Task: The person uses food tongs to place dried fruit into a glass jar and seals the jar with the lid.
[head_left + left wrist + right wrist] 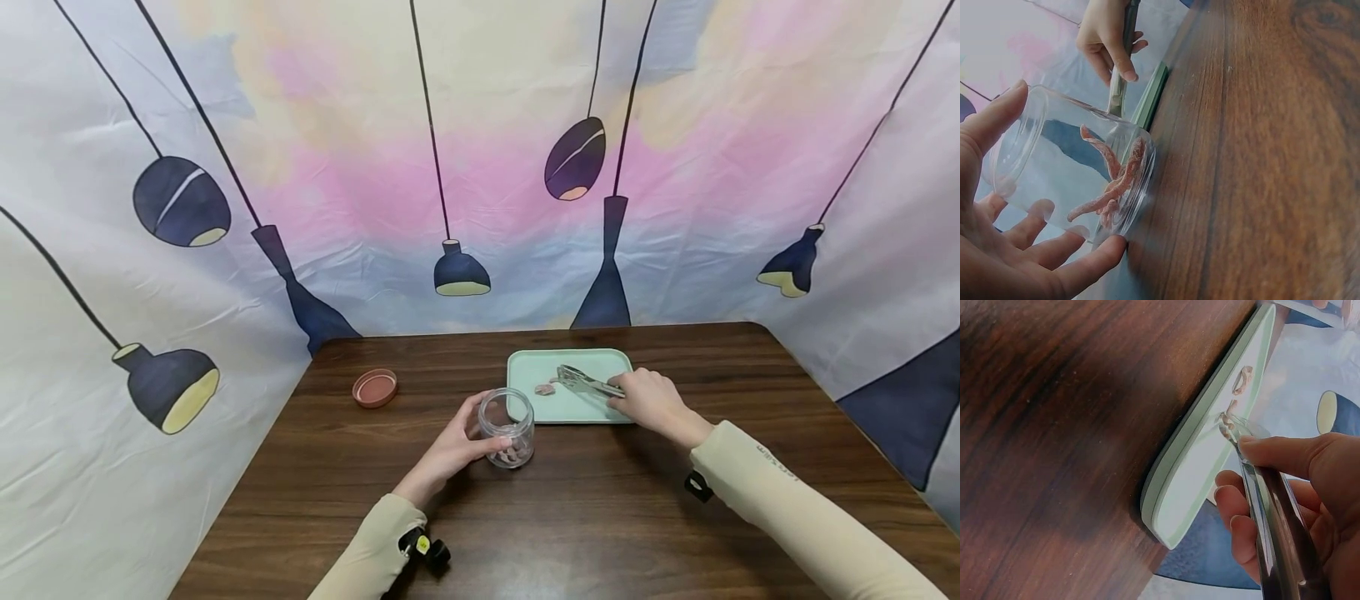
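My left hand (pixel 459 443) holds a clear glass jar (pixel 517 454), thumb and fingers spread around its side. The jar stands on the table with its mouth uncovered. Inside, at the bottom, lie several reddish, powdery dried strips (pixel 1116 187). Metal tongs (pixel 592 382) are gripped in my right hand (pixel 651 402), over a pale green tray (pixel 547 412). Their tips are at a small strip piece (pixel 1229 422) on the tray; whether they pinch it I cannot tell. Another curled piece (pixel 544 389) lies on the tray to the left of the tips.
A reddish-brown round lid (pixel 375 388) lies on the left of the dark wooden table (pixel 420 367). Behind the table hangs a cloth backdrop (pixel 360 167) printed with lamps. The tray sits near the table's far edge, right of the jar.
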Demonstrator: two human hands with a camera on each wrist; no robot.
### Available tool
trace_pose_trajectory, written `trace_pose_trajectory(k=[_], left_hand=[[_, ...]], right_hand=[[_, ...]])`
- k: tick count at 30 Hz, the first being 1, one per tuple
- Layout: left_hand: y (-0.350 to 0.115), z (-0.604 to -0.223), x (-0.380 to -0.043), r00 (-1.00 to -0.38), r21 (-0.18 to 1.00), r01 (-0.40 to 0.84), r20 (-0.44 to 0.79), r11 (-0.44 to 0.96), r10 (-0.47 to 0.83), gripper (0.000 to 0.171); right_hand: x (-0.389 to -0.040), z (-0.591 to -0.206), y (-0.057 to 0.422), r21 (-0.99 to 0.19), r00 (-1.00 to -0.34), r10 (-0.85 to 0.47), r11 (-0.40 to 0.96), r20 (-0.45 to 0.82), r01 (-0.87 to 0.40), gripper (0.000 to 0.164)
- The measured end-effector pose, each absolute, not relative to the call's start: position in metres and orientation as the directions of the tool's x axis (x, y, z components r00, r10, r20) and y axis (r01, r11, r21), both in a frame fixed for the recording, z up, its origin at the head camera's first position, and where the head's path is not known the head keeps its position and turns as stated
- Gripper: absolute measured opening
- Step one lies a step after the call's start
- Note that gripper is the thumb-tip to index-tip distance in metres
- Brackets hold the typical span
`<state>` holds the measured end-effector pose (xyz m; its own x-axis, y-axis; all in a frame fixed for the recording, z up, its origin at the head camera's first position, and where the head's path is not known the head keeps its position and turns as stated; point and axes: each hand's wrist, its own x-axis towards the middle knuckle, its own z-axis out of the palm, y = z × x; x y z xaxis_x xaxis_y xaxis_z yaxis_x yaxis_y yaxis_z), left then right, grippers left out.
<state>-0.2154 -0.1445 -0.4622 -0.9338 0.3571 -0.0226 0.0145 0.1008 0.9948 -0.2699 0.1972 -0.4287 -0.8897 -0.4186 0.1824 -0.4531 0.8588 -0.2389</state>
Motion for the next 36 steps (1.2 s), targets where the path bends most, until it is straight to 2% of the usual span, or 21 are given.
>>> trace_pose_trajectory(k=[23,36], left_hand=[[-0.147,-0.461,-0.212,-0.935,0.993,0.015,-0.028,0.117,0.353,0.080],[-0.145,-0.462,-0.212,-0.936,0.993,0.002,-0.039,0.118,0.350,0.080]], right_hand=[[-0.267,-0.435,0.199,-0.260,-0.886,-0.412,0.850,0.213,-0.458,0.030],[-0.272,-0.402,0.213,-0.326,-0.901,-0.329,0.850,0.283,-0.413,0.037]])
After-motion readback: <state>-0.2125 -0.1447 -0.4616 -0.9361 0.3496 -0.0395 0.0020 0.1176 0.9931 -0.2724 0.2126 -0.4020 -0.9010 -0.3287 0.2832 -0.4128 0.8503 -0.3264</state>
